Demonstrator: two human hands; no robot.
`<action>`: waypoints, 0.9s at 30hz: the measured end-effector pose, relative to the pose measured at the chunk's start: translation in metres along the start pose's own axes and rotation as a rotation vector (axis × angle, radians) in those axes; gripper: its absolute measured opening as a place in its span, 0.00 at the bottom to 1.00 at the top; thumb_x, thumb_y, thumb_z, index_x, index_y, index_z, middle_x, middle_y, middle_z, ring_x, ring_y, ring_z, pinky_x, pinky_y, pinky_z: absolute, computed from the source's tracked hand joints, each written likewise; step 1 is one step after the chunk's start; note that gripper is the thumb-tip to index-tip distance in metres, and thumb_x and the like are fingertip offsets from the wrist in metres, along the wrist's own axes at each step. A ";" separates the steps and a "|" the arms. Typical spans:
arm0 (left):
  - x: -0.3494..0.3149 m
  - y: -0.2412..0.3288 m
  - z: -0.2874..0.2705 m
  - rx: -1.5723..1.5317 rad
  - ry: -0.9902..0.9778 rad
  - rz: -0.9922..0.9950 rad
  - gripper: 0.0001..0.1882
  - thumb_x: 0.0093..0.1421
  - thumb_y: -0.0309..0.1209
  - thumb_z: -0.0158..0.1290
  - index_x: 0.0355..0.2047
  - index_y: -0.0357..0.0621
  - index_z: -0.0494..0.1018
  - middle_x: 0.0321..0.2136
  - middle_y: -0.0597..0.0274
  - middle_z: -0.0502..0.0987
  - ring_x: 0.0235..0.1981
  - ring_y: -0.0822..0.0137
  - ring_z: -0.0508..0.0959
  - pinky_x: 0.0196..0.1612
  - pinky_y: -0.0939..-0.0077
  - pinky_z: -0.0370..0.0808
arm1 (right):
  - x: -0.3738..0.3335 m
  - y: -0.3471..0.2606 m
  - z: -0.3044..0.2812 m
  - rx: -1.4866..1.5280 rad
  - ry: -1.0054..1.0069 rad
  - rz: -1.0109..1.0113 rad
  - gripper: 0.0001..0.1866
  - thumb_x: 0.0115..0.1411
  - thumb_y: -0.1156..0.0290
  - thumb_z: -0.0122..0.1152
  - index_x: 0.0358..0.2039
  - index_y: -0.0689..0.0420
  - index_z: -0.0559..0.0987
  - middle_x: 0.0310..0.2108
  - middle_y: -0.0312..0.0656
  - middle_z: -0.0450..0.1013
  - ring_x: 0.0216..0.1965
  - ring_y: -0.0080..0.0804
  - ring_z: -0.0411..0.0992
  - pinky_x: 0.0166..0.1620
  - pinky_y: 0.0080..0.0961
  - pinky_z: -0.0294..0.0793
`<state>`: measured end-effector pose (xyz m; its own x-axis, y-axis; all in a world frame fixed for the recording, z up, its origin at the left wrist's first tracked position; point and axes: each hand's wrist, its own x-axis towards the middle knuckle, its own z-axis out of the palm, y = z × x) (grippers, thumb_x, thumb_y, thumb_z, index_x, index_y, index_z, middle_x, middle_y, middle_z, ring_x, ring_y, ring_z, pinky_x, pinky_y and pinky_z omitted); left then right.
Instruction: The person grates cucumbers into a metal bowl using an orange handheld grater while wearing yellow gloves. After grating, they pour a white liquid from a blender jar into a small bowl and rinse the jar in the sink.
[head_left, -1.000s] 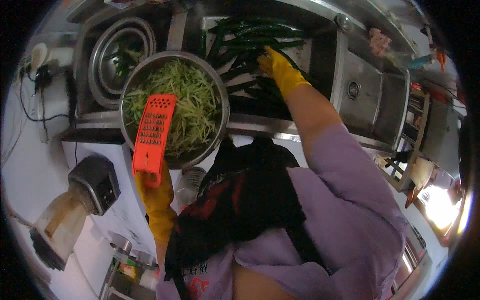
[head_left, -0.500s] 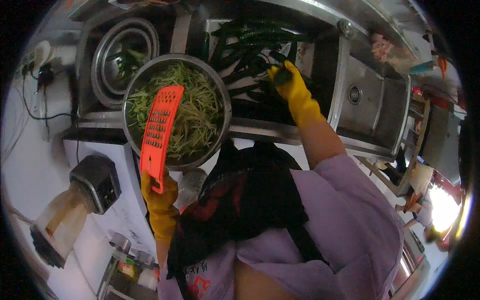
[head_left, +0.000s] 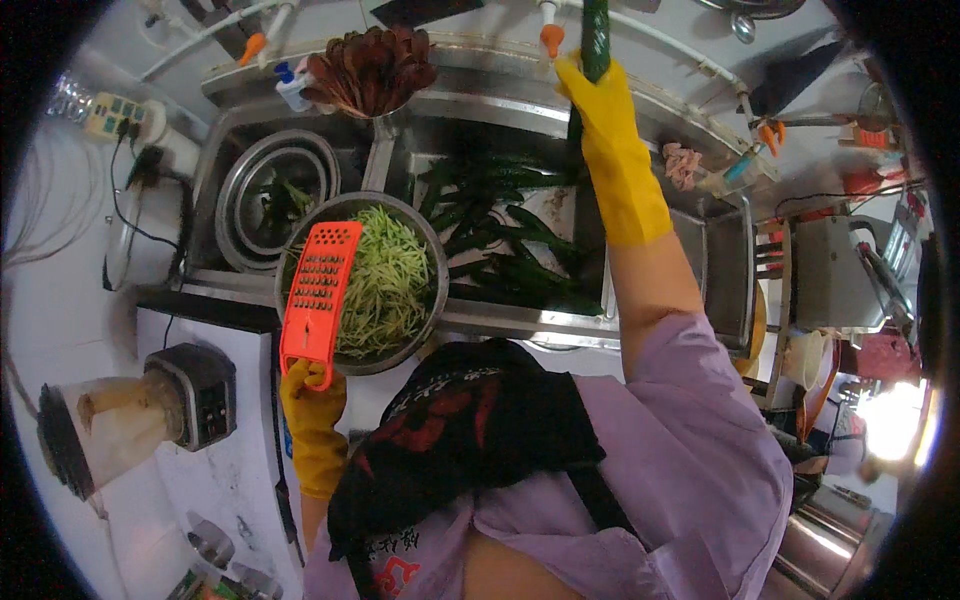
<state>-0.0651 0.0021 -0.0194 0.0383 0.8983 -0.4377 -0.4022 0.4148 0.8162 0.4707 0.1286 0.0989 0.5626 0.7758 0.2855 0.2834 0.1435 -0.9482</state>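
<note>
R hand [head_left: 608, 110] risen since, outstretched, gripping cuke [head_left: 596, 40] | L hand [head_left: 314, 405] low, pinching grater [head_left: 318, 285]

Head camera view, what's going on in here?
A person in yellow gloves is working at a metal sink. The left hand holds an orange-red grater by its near end, over a bowl of green shreds. The right hand grips a long green vegetable, held out toward the sink's far side. Similar vegetables lie in the sink, right of the bowl.
</note>
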 end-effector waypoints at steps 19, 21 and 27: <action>-0.018 0.008 0.025 -0.025 -0.178 -0.185 0.10 0.61 0.26 0.48 0.44 0.42 0.69 0.30 0.72 0.71 0.28 0.80 0.69 0.30 0.87 0.66 | -0.044 0.065 -0.019 0.377 0.256 0.241 0.12 0.59 0.62 0.60 0.33 0.59 0.76 0.25 0.39 0.73 0.23 0.28 0.70 0.27 0.26 0.68; -0.003 -0.014 -0.010 0.187 -0.291 -0.064 0.09 0.59 0.21 0.48 0.41 0.42 0.68 0.28 0.73 0.68 0.28 0.81 0.66 0.30 0.88 0.65 | -0.083 0.113 -0.025 0.295 -0.006 0.423 0.12 0.60 0.65 0.60 0.40 0.58 0.73 0.26 0.43 0.74 0.21 0.28 0.69 0.25 0.25 0.68; 0.005 -0.029 -0.030 0.397 -0.186 0.049 0.12 0.51 0.20 0.53 0.37 0.40 0.67 0.29 0.73 0.68 0.28 0.80 0.66 0.33 0.88 0.66 | -0.162 0.105 -0.018 0.266 -0.076 0.490 0.20 0.62 0.67 0.59 0.52 0.58 0.70 0.33 0.40 0.76 0.28 0.24 0.73 0.33 0.20 0.73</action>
<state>-0.0806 -0.0100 -0.0569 0.2066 0.9138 -0.3496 -0.0267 0.3624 0.9316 0.4232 0.0073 -0.0446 0.5190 0.8313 -0.1991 -0.2082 -0.1030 -0.9727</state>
